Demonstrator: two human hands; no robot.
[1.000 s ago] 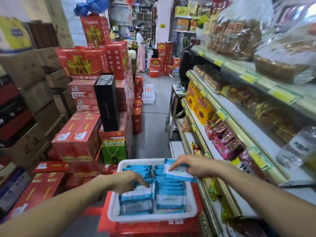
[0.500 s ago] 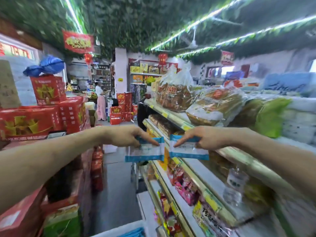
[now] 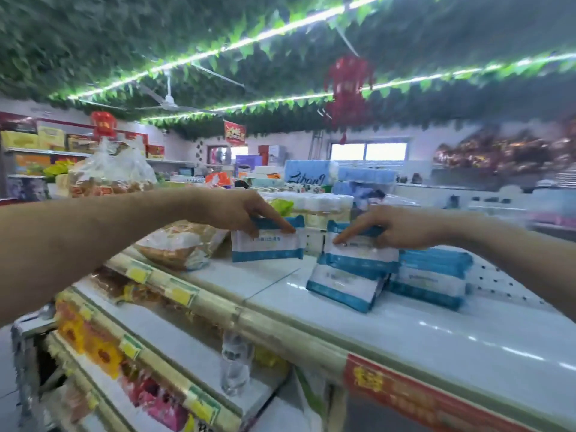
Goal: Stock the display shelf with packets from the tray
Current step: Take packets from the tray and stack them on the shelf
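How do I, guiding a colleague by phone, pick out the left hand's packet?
On the white top deck of the display shelf, look between the bagged bread and the stack of blue-and-white packets. The left hand pinches one packet by its top edge; it alone is upright, clear of the stack.

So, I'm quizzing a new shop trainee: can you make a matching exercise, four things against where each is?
1. blue-and-white packet in the left hand
2. blue-and-white packet in the right hand
3. clear plastic water bottle
4. red paper lantern

A. hangs from the leafy ceiling
B. stands on a lower shelf
C. atop the stacked packets
D. upright on the white top shelf by the bagged bread

Pairs: 1-D, 2-C, 3-B, 4-A
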